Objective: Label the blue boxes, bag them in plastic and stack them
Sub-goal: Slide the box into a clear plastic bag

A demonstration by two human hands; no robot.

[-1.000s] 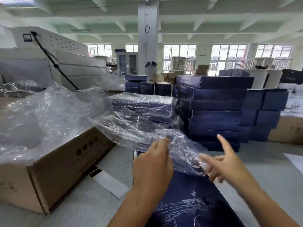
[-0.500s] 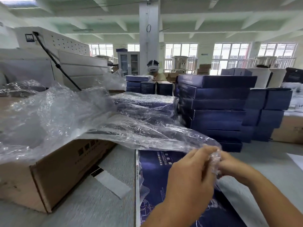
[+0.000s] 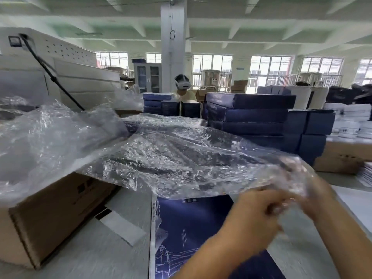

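A dark blue box (image 3: 193, 224) with white line art lies flat on the grey table right in front of me. A clear plastic bag (image 3: 181, 158) stretches over its far end, running back to the heap of plastic on the left. My left hand (image 3: 255, 216) and my right hand (image 3: 320, 198) meet at the bag's near right corner, both pinching the film. The right hand is partly veiled by plastic and blurred. A stack of blue boxes (image 3: 249, 115) stands behind, right of centre.
An open cardboard carton (image 3: 50, 216) overflowing with plastic bags (image 3: 40, 137) sits at the left. A white label strip (image 3: 122, 228) lies on the table beside the box. More blue boxes (image 3: 316, 125), a brown carton (image 3: 342, 156) and white stacks stand right. A person with a headset (image 3: 182, 83) sits behind.
The bag has been drawn further toward me and to the right, spreading wider over the box. Both hands came together on its corner and shifted right.
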